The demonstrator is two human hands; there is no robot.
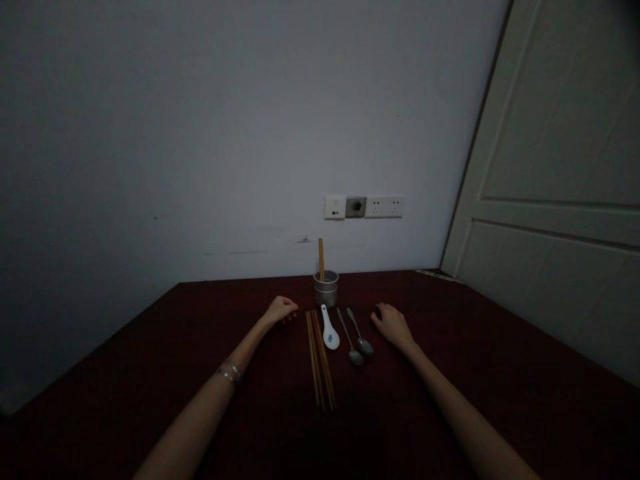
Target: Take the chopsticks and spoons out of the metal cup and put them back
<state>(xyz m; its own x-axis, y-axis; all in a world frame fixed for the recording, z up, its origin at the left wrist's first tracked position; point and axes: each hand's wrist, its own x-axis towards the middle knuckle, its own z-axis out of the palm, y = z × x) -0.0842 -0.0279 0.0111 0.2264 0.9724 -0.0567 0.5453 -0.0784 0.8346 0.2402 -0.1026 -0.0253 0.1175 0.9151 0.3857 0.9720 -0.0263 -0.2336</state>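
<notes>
My left hand point(281, 310) is just left of the chopsticks, fingers loosely bent and apart, holding nothing. On the right, my right hand point(393, 324) rests palm down on the table with its fingers a little spread and bare. Between them lie several wooden chopsticks point(318, 360), side by side and pointing toward me. Beside these is a white soup spoon point(329, 336) with a blue mark in its bowl. Two metal spoons, one longer point(355, 357) and one nearer my right hand point(365, 347), lie to its right. Behind them stands a metal cup point(326, 291) with chopsticks point(321, 259) upright in it.
The dark red table point(240, 427) runs back to a pale wall point(225, 133). Wall sockets point(384, 207) sit above its far edge. A light panelled door point(550, 167) rises at the right. A thin strip point(438, 275) lies at the back right corner.
</notes>
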